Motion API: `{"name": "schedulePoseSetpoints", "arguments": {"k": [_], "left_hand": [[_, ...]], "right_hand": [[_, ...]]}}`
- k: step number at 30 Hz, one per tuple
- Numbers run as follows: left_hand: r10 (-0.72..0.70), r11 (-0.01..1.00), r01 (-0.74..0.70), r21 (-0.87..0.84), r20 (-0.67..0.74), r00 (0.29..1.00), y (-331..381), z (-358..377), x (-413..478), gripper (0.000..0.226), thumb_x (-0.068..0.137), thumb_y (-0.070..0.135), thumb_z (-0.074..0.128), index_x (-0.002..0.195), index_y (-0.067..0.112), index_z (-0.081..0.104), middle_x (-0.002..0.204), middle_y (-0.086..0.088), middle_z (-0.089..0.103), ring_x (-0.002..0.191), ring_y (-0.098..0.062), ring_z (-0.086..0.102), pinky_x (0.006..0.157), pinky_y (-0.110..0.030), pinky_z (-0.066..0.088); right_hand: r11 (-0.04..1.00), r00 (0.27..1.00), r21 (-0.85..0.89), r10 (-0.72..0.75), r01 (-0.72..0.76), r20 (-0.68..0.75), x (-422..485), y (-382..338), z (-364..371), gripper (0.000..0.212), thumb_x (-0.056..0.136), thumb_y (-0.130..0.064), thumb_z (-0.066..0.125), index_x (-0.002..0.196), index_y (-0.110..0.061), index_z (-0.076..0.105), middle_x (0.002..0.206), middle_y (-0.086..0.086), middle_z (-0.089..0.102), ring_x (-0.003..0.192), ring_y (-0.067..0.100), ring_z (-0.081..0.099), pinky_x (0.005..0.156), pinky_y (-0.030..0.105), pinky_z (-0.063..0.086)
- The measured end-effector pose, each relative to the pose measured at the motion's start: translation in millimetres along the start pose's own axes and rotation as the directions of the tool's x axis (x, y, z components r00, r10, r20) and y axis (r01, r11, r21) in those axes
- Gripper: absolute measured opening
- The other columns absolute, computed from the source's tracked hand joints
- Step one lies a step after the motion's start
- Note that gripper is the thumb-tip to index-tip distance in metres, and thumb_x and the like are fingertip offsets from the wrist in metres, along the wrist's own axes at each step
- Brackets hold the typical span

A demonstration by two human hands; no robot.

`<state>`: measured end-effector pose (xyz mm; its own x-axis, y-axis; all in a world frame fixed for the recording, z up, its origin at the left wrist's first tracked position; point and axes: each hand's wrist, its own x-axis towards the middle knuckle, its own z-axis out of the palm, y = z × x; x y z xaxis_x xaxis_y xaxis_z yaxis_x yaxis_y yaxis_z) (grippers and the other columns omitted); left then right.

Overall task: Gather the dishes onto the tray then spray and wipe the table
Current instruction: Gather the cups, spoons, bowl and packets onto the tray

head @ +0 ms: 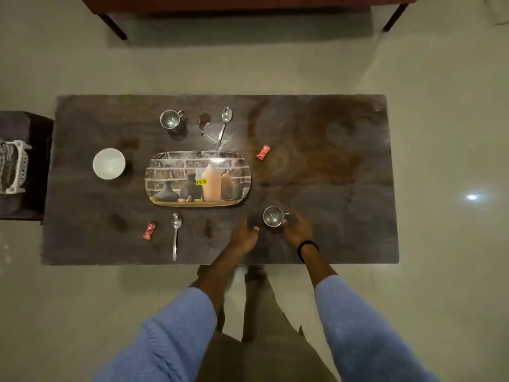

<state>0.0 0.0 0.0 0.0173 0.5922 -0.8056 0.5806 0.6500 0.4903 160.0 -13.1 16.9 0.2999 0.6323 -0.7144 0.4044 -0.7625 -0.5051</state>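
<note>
While your right hand (297, 230) sits curled around the near steel cup (272, 216), fingers at its handle side and touching it, a closed grip isn't confirmed. Cup stands upright on the worktop (344, 166), not lifted as far as I can tell. Your left hand (243, 235) is just left of the cup, fingers loosely bent, holding nothing, not touching the cup.

Readable text: only the yellow price sticker (201, 182) on the tray (165, 172), reads "78.00". Both red wrappers carry print too small to read.

Tray is up-left of your hands, near the cup but apart from it, nothing loaded on it. Near spoon (175, 235) is well left of your left hand, with a red wrapper (149, 231) just beyond it. White bowl (109, 163) is far left, past the tray. Far cup (171, 119) and far spoon (224, 125) lie beyond the tray; that spoon's handle tip reaches the tray's far rim. Second wrapper (263, 153) is straight ahead of your hands, right of the tray.

Stains show ahead of the tray and near the front edge. Worktop right of your right hand is open to the edge. Front edge runs just under your wrists.
</note>
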Motion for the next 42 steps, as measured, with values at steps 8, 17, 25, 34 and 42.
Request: {"name": "schedulePoseSetpoints", "arguments": {"k": [8,17,25,34,42], "left_hand": [[-0.019,0.997,0.026,-0.077,0.085,0.996,7,27,46,0.05,0.101,0.031,0.048,0.15,0.023,0.037,0.146,0.001,0.048,0.136,-0.022,0.045,0.109,-0.036,0.038],[0.105,0.973,-0.113,-0.202,-0.052,0.993,2,29,64,0.036,0.102,0.017,0.044,0.136,0.015,0.058,0.135,-0.007,0.062,0.125,-0.019,0.056,0.11,-0.037,0.043],[0.215,0.941,-0.279,-0.192,-0.297,0.93,-12,-47,93,0.04,0.1,0.022,0.037,0.128,0.015,0.064,0.121,0.0,0.068,0.11,-0.012,0.06,0.1,-0.029,0.048],[0.294,0.927,-0.349,-0.137,-0.313,0.903,-24,-90,126,0.041,0.101,0.02,0.037,0.134,0.02,0.061,0.13,0.0,0.066,0.12,-0.014,0.059,0.102,-0.031,0.046],[0.294,0.93,-0.34,-0.138,-0.272,0.916,-29,-87,133,0.039,0.104,0.02,0.039,0.138,0.019,0.058,0.135,0.002,0.063,0.124,-0.012,0.056,0.1,-0.021,0.043]], "right_hand": [[0.997,0.992,0.038,0.066,-0.071,0.103,64,13,34,0.04,0.096,-0.023,0.06,0.135,-0.023,0.06,0.125,0.01,0.068,0.116,0.029,0.063,0.102,0.04,0.05],[0.994,0.997,0.078,0.074,-0.077,0.037,80,13,53,0.032,0.092,-0.029,0.062,0.124,-0.024,0.068,0.117,0.007,0.072,0.11,0.026,0.067,0.099,0.048,0.052],[0.985,0.992,0.134,-0.114,0.107,0.045,76,-77,86,0.024,0.095,-0.025,0.062,0.117,-0.024,0.072,0.098,-0.007,0.071,0.094,0.011,0.067,0.087,0.029,0.052],[0.977,0.976,-0.034,-0.21,0.208,-0.05,101,-107,129,0.022,0.095,-0.023,0.06,0.111,-0.02,0.075,0.099,0.007,0.077,0.091,0.022,0.071,0.076,0.028,0.051],[0.975,0.976,-0.114,-0.203,0.193,-0.084,107,-96,139,0.038,0.089,-0.039,0.047,0.112,-0.025,0.074,0.092,0.006,0.076,0.092,0.032,0.066,0.08,0.043,0.055]]}}
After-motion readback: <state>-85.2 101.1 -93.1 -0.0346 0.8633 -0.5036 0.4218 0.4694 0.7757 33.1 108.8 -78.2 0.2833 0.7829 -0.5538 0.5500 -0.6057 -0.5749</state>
